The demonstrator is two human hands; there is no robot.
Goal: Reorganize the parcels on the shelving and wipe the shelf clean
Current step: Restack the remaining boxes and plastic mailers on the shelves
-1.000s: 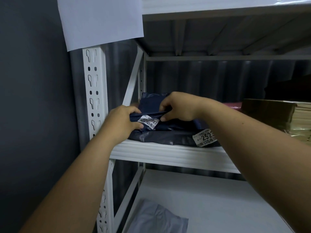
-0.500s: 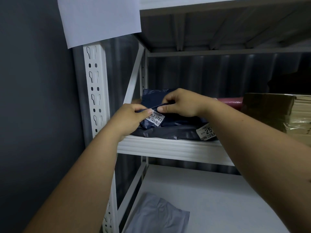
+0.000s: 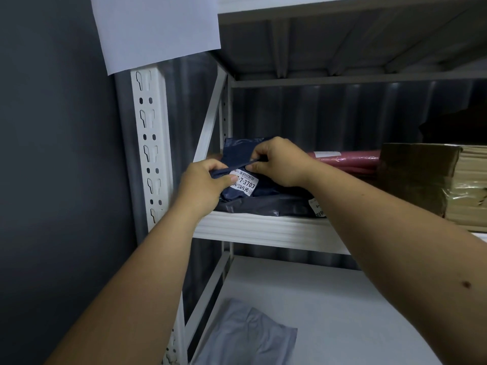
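A dark blue plastic parcel (image 3: 237, 154) with a white label reading 7-3703 lies on top of another dark parcel (image 3: 263, 205) at the left end of the white shelf (image 3: 263, 230). My left hand (image 3: 204, 184) pinches the top parcel's front left edge. My right hand (image 3: 279, 162) pinches the same edge further right, and a fold of plastic is stretched between them. A red parcel (image 3: 345, 160) lies behind my right wrist. My right forearm hides most of the lower parcel's label.
A brown cardboard box (image 3: 421, 177) stands on the same shelf at the right. A grey mailer bag (image 3: 250, 335) lies on the lower shelf. The perforated white upright (image 3: 149, 143) and a dark wall are at the left, with a white sheet (image 3: 155, 27) hanging above.
Both hands have lifted the top parcel's front edge and tilted it up, so its label now faces me. The view has shifted slightly upward.
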